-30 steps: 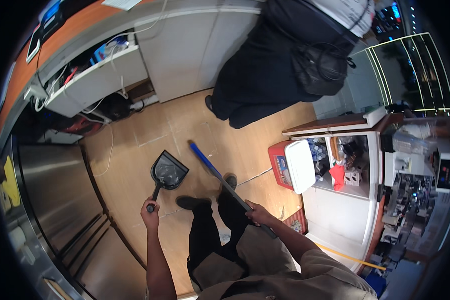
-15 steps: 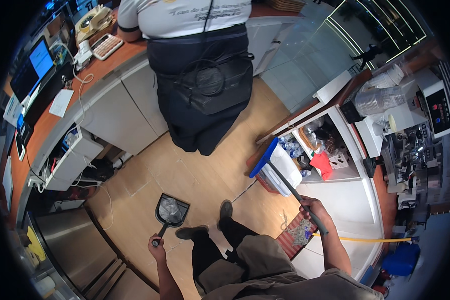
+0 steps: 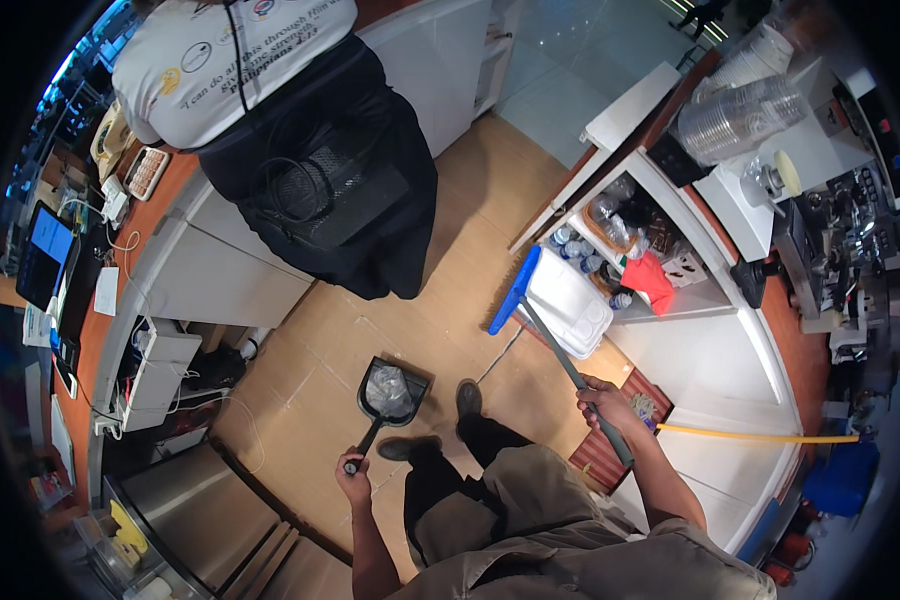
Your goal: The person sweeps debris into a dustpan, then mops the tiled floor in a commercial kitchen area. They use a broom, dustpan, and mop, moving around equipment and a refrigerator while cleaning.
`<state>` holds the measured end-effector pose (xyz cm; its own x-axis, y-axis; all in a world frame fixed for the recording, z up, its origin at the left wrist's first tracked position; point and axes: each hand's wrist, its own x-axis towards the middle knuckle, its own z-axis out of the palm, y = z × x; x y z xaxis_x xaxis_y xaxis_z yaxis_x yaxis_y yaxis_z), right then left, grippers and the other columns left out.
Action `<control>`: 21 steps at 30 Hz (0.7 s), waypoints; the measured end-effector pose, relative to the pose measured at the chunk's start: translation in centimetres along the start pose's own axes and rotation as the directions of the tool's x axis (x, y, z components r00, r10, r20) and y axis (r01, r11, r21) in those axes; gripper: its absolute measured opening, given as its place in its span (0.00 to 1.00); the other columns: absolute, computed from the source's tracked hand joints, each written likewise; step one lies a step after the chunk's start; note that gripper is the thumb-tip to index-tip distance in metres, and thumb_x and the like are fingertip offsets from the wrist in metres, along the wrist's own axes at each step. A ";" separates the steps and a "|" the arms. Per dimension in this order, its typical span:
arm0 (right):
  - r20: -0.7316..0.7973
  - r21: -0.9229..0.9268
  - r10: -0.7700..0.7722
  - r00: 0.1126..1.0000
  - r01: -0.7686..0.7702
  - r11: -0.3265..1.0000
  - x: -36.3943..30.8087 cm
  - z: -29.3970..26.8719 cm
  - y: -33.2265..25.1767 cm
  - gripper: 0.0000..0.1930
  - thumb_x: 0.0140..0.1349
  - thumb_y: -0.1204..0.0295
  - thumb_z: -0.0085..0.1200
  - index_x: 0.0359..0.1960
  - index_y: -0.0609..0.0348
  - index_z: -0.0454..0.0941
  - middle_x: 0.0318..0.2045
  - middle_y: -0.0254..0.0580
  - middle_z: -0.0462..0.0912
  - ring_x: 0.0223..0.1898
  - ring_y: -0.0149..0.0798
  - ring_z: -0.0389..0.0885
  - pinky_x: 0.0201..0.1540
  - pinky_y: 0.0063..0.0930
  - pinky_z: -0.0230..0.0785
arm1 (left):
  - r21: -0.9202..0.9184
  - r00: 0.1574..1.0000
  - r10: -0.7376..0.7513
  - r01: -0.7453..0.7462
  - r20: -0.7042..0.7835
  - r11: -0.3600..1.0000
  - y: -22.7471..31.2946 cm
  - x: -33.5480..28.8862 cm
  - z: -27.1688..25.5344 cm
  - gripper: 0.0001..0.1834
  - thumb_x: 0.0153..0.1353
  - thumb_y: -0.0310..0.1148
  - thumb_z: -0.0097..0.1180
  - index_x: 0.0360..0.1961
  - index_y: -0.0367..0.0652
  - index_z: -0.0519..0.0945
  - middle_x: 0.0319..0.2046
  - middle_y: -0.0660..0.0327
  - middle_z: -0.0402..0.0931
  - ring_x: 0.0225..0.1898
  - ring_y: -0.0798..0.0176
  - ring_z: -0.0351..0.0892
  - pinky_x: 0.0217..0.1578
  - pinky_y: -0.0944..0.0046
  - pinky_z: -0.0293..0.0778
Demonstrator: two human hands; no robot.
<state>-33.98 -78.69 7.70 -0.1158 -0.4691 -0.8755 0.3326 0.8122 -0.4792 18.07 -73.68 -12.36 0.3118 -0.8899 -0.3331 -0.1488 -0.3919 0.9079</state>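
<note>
My left hand (image 3: pixel 353 473) is closed round the handle of a black dustpan (image 3: pixel 419 389). A crumpled piece of clear plastic (image 3: pixel 388 391) lies in the pan, which is just ahead of my left shoe. In my right hand (image 3: pixel 602 402) is the grey handle of a broom (image 3: pixel 560 350), held slantwise. Its blue head (image 3: pixel 515 291) points away from me, bristles to the left, beside a white plastic container (image 3: pixel 568 305) in front of the shelves. Whether the bristles touch the floor I cannot tell.
Ahead on the left, a person (image 3: pixel 320 180) in a white shirt and dark apron stands at the counter (image 3: pixel 180 190). Open shelves (image 3: pixel 685 313) with bottles and a red item are on the right. A yellow pole (image 3: pixel 750 434) crosses near a red striped mat (image 3: pixel 650 393).
The view has shifted, and the person ahead now appears farther left, leaning toward the counter. The dustpan has moved slightly relative to my shoes. Both hands keep their holds.
</note>
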 end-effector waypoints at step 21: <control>-0.727 0.237 0.296 0.619 -0.179 0.955 4.8 -1.7 47.2 0.13 0.58 0.75 0.54 0.43 0.69 0.76 0.22 0.50 0.80 0.17 0.43 0.80 0.19 0.38 0.75 | 0.239 0.484 0.001 -0.434 0.875 0.869 7.8 14.5 14.2 0.11 0.50 0.11 0.59 0.30 0.38 0.76 0.47 0.50 0.80 0.56 0.56 0.77 0.54 0.60 0.70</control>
<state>-20.44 -41.98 -19.21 -0.6539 0.2028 -0.7289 0.5598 0.7777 -0.2860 8.05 -92.97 -13.72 -0.6706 -0.6355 -0.3828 -0.4888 -0.0098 0.8724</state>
